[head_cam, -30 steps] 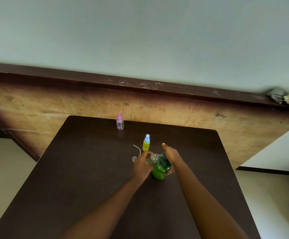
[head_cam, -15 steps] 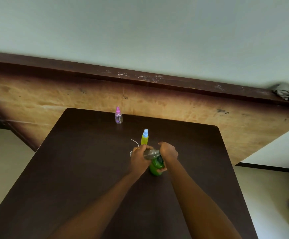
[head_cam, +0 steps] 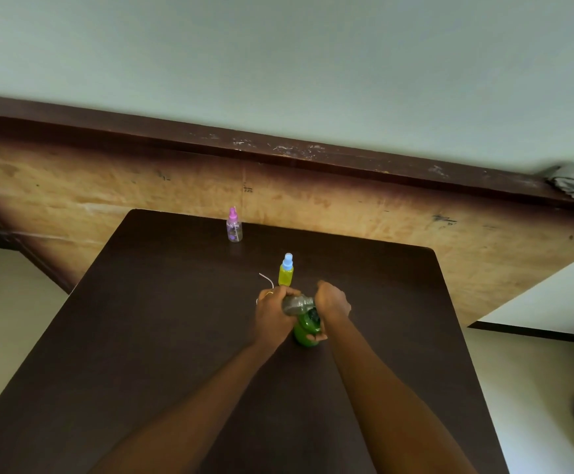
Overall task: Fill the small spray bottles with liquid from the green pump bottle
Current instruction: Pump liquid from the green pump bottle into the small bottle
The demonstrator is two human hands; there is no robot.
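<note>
Green pump bottle [head_cam: 305, 331] stands upright near the middle of the dark table [head_cam: 162, 336], between both hands. The right hand [head_cam: 334, 302] is curled over its pump head, thumb low on the green body; the left hand [head_cam: 272, 314] grips a small clear spray bottle [head_cam: 296, 304], tilted, neck toward the pump. Just beyond lies a thin white tube [head_cam: 265, 278]; beside it a yellow spray bottle [head_cam: 286, 273] stands upright. Farther back, by the table's far edge, is a pink-capped spray bottle [head_cam: 234, 229] — upright too; behind it, a wooden board [head_cam: 347, 206].
</note>
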